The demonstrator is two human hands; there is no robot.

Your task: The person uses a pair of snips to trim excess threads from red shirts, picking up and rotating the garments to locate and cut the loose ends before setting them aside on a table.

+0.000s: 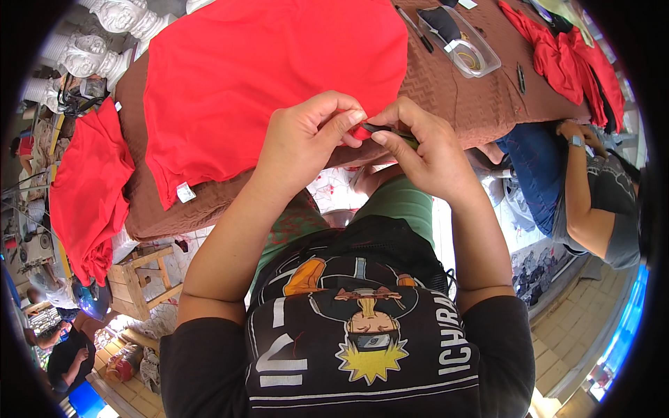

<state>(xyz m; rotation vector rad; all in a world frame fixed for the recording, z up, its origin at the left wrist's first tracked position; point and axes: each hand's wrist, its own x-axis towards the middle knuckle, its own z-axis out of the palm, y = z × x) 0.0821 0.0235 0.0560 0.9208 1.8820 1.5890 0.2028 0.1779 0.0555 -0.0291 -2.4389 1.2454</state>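
Observation:
A red garment [279, 66] lies spread over the brown-covered table in front of me. My left hand [306, 136] is closed, thumb and fingers pinching a small fold of red cloth [362, 131] at the garment's near edge. In my right hand [428, 150], between thumb and fingers, is a small pair of snips [376, 128] with a dark tip and a yellowish-green part near the palm. The tip touches or nearly touches the pinched fold. My fingers hide most of the tool. A white label [185, 192] sticks out at the garment's near left corner.
A clear plastic box [481, 59] with a cord and dark cloth stands at the back right, beside a black pen [416, 29]. Another small tool [521, 79] lies farther right. Red cloths hang at both table ends. A person [592, 188] sits at the right.

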